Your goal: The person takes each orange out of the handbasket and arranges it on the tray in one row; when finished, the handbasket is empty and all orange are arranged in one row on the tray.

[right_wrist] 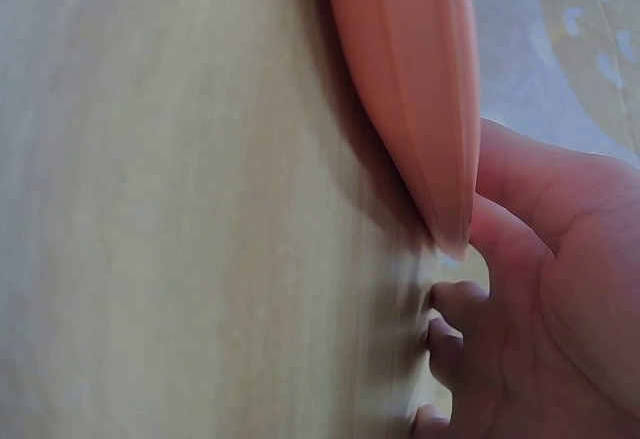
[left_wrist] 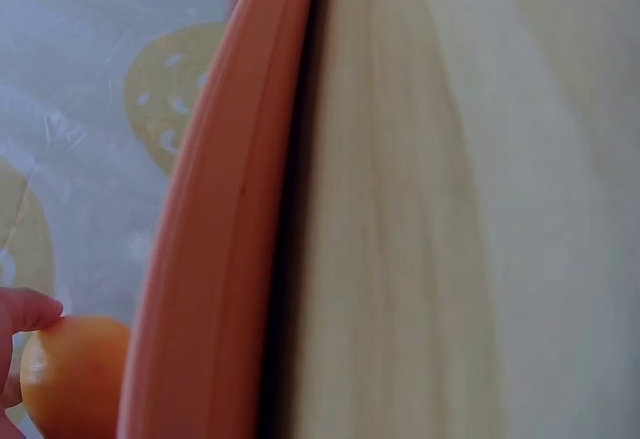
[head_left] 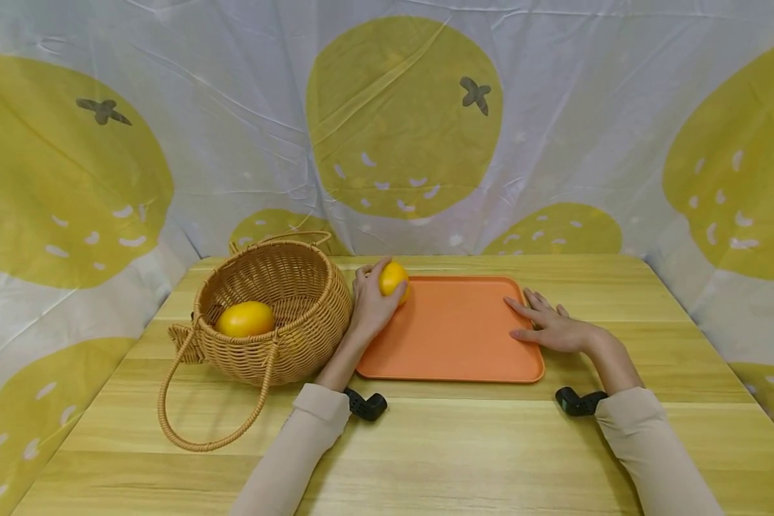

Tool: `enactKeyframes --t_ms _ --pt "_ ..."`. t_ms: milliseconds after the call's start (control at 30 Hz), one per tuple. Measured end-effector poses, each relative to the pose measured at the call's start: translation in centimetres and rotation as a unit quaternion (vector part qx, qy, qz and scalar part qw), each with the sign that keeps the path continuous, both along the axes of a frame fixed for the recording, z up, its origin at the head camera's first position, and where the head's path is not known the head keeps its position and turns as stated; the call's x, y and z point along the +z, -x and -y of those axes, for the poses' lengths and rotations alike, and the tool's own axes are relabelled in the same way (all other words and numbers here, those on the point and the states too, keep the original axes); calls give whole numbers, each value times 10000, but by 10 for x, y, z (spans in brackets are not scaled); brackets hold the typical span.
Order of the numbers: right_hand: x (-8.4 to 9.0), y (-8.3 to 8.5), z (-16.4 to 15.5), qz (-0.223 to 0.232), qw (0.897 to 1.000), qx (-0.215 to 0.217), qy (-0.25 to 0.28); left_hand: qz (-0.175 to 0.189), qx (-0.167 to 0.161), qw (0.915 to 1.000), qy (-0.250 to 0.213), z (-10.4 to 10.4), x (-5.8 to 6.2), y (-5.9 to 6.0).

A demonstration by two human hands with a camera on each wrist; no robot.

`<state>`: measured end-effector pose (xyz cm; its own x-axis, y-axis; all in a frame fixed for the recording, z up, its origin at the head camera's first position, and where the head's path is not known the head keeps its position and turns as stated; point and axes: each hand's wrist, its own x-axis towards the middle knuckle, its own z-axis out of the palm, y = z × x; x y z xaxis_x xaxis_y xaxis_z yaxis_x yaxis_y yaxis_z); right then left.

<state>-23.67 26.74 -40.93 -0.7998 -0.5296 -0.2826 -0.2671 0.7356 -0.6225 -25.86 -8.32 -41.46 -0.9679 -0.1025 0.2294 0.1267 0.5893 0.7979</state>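
At the tray's far left corner my left hand (head_left: 374,301) grips a round orange-yellow fruit (head_left: 395,281), thumb on the near side. The left wrist view shows this fruit (left_wrist: 78,377) beside the tray's rim, with a fingertip (left_wrist: 35,309) on top. My right hand (head_left: 557,326) lies at the right edge of the orange tray (head_left: 454,333), fingers spread. Its thumb and index finger reach over the rim; in the right wrist view the other fingers (right_wrist: 458,304) extend past the tray's corner (right_wrist: 440,189) down toward the tabletop.
A wicker basket (head_left: 316,344) stands left of the tray, close to my left forearm. An oval yellow-orange fruit (head_left: 246,319) lies inside it. The basket's handle (head_left: 213,446) hangs down onto the wooden table (head_left: 438,451). A fruit-print cloth (head_left: 542,143) surrounds the table.
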Motion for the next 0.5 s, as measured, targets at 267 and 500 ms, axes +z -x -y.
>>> enactKeyframes --t_ms 267,500 --pt "0 1 1 -14 10000 -14 -50 270 -129 9995 66 0 -1 1" --pt "0 1 0 24 10000 -4 -2 308 -236 9991 190 0 -2 1"
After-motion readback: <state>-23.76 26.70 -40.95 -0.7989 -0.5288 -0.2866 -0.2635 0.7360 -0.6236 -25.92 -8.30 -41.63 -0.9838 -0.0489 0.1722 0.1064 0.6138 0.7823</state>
